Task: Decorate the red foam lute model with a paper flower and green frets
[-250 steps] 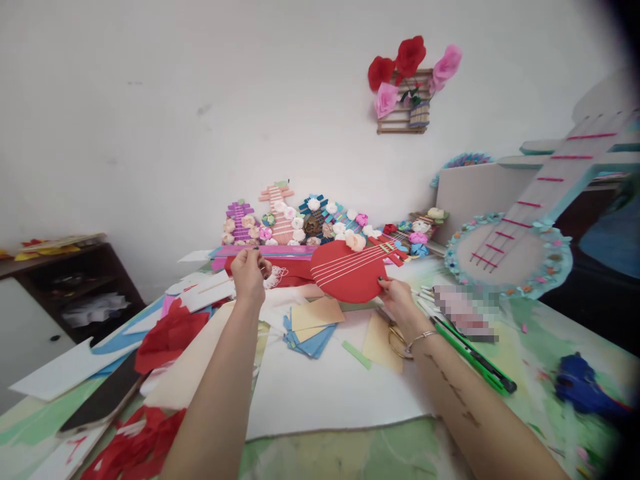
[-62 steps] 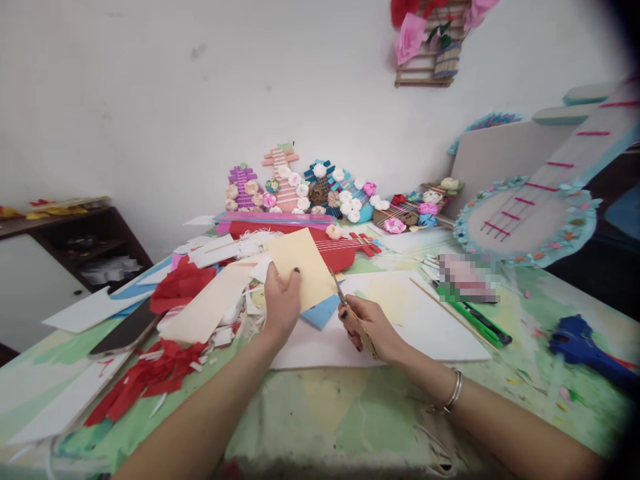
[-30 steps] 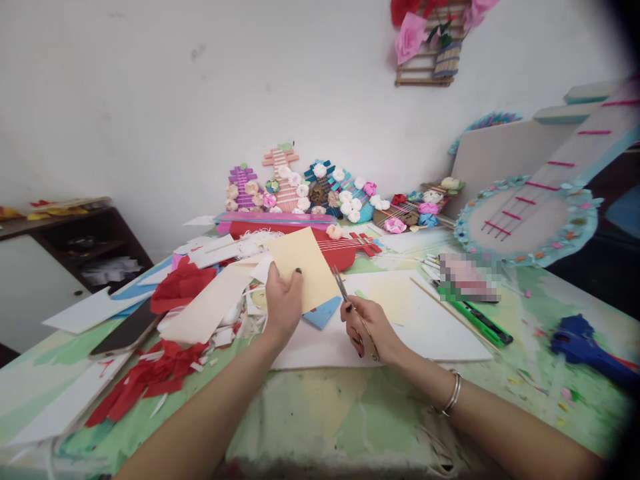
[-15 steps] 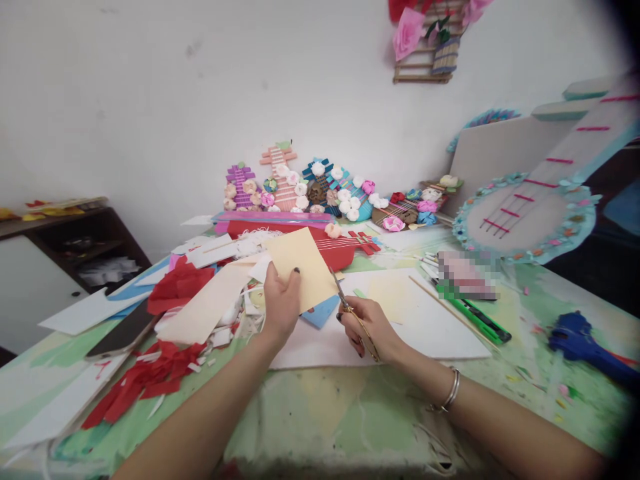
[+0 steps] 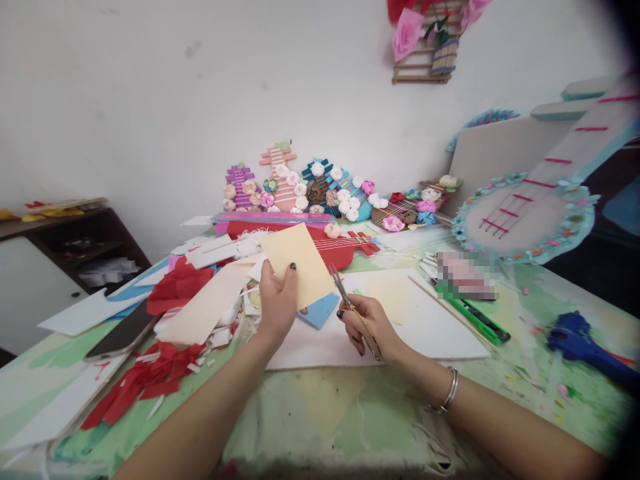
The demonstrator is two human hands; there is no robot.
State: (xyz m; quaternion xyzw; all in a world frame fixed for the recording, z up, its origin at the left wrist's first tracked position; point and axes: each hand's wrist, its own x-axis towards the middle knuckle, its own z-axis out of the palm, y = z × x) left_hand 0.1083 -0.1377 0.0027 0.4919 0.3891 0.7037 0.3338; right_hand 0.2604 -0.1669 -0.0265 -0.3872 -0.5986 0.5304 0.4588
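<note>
My left hand (image 5: pixel 277 300) pinches a sheet of pale yellow paper (image 5: pixel 303 263) by its lower left side, thumb on top. My right hand (image 5: pixel 370 327) is closed round the gold handles of a pair of scissors (image 5: pixel 343 288). Their blades point up and to the left, slightly parted, just right of the paper's edge and apart from it. Below the yellow sheet a piece of blue paper (image 5: pixel 320 312) shows above a white board (image 5: pixel 305 350). Another pale yellow piece (image 5: pixel 385 297) lies on that board, behind my right hand.
Red crepe paper (image 5: pixel 183 285), white scraps and a dark phone-like slab (image 5: pixel 125 330) crowd the left. A red paper instrument (image 5: pixel 340 250) lies behind my hands. To the right are a thin stick (image 5: pixel 450 310), a green cutter (image 5: pixel 480 320) and a blue glue gun (image 5: pixel 575 340).
The yellow paper and my left hand have shifted slightly left, away from the scissors. The blades have come off the paper's edge and show in full. My right hand has barely moved.
</note>
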